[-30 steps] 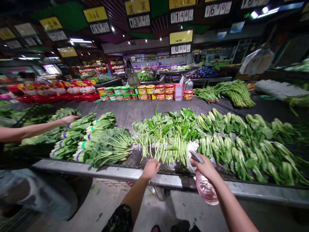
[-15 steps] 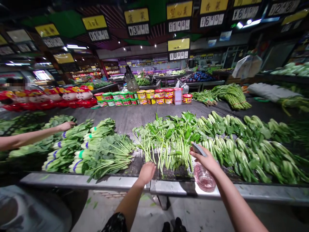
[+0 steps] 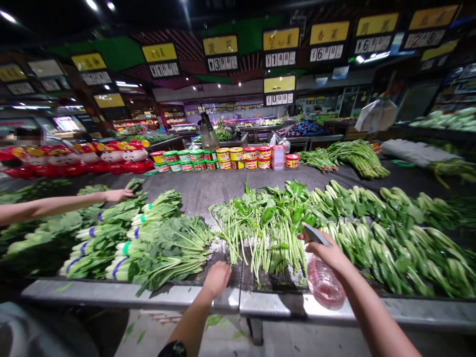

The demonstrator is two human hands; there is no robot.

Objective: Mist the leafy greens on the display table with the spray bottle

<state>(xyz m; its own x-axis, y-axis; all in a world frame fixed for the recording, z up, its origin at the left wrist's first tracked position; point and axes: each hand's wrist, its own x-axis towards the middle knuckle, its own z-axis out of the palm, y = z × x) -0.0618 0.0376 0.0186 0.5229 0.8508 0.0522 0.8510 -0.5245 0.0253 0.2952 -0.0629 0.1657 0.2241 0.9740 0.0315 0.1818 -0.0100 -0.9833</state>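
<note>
My right hand (image 3: 329, 254) grips a clear pinkish spray bottle (image 3: 325, 283) by its grey trigger head, nozzle aimed at the loose long-stemmed greens (image 3: 268, 224) piled in the middle of the stall. My left hand (image 3: 216, 279) rests knuckles-up on the dark mesh by the metal front rim (image 3: 122, 293), fingers curled under, just right of the banded spinach bundles (image 3: 158, 250). Rows of bok choy (image 3: 386, 233) lie to the right of the bottle.
Another person's arm (image 3: 55, 204) reaches in from the left over banded leafy bundles. Round tins (image 3: 230, 156) and red toy figures (image 3: 82, 156) line the back of the black table. Long green stalks (image 3: 357, 156) lie at the back right. Price signs hang overhead.
My left hand slid left along the rim toward the spinach. My right hand with the bottle rose over the greens, then settled slightly lower and to the right. The other person's hand reached further right.
</note>
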